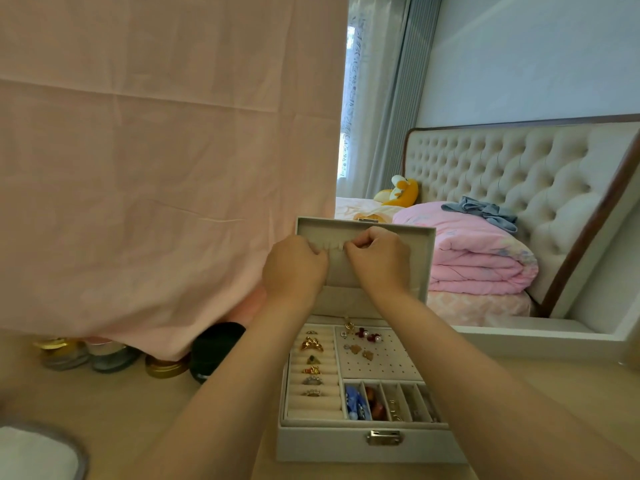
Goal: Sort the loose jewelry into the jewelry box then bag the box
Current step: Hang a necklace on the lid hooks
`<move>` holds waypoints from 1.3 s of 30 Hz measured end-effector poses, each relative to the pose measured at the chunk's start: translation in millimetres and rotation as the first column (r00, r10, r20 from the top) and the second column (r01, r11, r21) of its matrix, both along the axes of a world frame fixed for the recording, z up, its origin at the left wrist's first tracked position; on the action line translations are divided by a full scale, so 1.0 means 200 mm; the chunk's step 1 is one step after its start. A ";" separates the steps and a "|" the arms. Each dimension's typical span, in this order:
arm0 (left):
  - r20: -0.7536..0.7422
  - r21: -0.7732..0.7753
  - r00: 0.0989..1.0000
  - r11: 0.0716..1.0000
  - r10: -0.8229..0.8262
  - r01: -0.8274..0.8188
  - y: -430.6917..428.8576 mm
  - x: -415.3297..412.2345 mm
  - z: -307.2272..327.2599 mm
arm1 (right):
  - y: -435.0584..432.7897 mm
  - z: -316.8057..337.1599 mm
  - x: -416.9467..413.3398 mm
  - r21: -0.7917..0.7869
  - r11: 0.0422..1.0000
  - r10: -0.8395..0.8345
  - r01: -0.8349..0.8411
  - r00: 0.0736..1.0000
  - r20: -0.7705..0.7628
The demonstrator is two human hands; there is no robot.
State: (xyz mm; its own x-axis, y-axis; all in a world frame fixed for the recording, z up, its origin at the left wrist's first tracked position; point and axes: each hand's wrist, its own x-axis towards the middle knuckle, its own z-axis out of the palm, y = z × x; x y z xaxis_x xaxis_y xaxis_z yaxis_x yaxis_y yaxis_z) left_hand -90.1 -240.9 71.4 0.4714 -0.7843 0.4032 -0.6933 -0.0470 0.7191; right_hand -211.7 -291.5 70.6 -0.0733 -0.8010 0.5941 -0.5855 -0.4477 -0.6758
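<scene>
A pale grey jewelry box (346, 445) stands open on the wooden table, its lid (420, 258) upright. My left hand (294, 268) and right hand (379, 261) are raised side by side to the row of small white hooks (333, 247) inside the lid, fingers curled and pinching there. Below them a thin chain with a gold pendant (348, 325) hangs down to the tray. Several rings (311, 344) sit in the ring rolls at the left. Earrings (367, 336) are pinned on the dotted panel. Blue and red beads (360, 405) fill the front slots.
A pink cloth (156, 168) hangs behind the table at the left, with small jars (166, 367) and a black round case (214, 348) under its edge. A white pad with a grey rim (31, 455) lies at the front left. A bed with a pink quilt (481, 258) is at the right.
</scene>
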 end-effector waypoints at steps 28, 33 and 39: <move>-0.301 0.061 0.768 0.792 -0.566 0.608 0.23 -0.10 -0.14 | 0.29 0.11 -0.16 0.246 0.932 0.294 -0.266 0.952 -0.086; -0.310 0.005 0.796 0.836 -0.520 0.548 0.20 -0.09 -0.16 | 0.29 0.10 -0.19 0.352 0.871 0.344 -0.343 0.937 0.061; -0.163 -0.013 0.853 0.865 -0.496 0.501 0.20 -0.05 -0.14 | 0.33 -0.04 -0.22 0.627 0.707 0.493 -0.328 0.864 -0.104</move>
